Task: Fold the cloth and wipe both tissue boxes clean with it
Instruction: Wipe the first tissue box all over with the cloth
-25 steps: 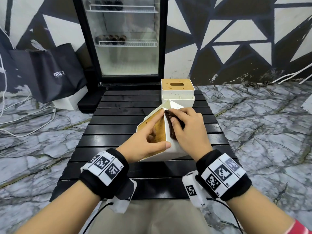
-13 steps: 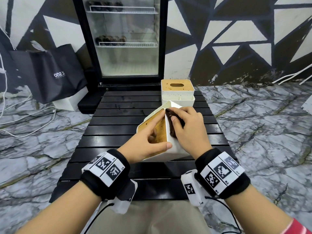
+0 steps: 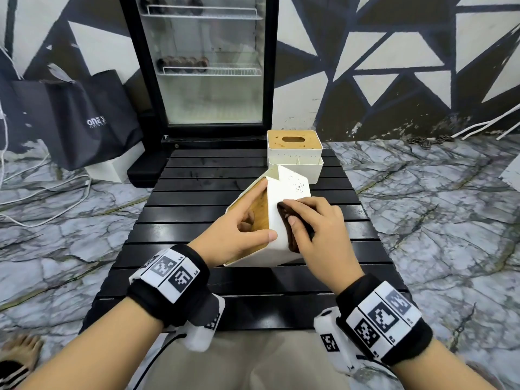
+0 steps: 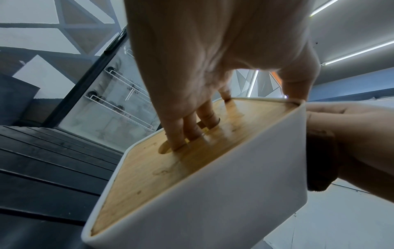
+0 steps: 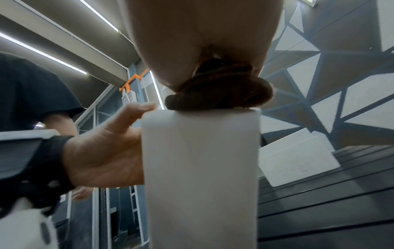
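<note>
A white tissue box [image 3: 284,190] with a wooden lid [image 4: 170,166] stands tipped on its side on the black slatted table [image 3: 197,192]. My left hand [image 3: 239,235] grips it: several fingers [image 4: 181,133] are hooked into the lid's slot and the thumb lies on the near edge. My right hand [image 3: 318,229] presses a folded dark brown cloth [image 3: 289,223] against the box's white side wall; the same cloth [image 5: 219,94] bunches under the palm in the right wrist view. A second tissue box [image 3: 294,143] sits upright at the table's far end, speckled with dirt.
The second box stands on a white tray-like base [image 3: 295,170]. Behind the table is a glass-door fridge [image 3: 208,66]; a black bag [image 3: 84,119] and white cables [image 3: 42,192] lie on the marble floor at left. My foot in a sandal [image 3: 17,358] is at bottom left.
My right hand has slid the cloth down the box's side wall toward me, uncovering the speckled upper part. The left hand keeps its hold.
</note>
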`<action>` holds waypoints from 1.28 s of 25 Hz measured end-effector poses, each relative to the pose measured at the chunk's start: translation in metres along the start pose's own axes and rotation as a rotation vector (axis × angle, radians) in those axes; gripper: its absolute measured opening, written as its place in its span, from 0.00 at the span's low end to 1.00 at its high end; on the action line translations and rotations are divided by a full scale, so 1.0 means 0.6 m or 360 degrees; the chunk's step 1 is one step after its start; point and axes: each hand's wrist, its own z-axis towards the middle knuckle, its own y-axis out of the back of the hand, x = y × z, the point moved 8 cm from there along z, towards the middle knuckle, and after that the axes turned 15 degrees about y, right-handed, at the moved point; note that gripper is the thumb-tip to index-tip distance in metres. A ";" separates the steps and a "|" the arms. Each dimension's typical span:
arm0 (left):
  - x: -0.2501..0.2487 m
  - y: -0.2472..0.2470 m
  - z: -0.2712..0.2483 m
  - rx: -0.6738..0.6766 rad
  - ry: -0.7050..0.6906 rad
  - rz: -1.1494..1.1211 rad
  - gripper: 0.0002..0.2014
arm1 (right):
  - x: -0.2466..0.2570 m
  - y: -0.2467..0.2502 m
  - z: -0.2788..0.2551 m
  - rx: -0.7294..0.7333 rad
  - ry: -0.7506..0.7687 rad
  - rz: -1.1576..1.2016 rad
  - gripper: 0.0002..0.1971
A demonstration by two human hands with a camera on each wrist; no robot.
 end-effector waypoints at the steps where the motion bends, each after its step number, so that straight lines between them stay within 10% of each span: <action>1: 0.000 0.000 0.000 0.0000 0.0010 -0.0006 0.46 | -0.008 0.003 0.003 -0.0006 -0.0033 -0.0004 0.16; 32: -0.001 -0.007 -0.004 0.0050 -0.0048 -0.0034 0.42 | 0.021 -0.002 0.017 -0.0203 0.0125 -0.0103 0.18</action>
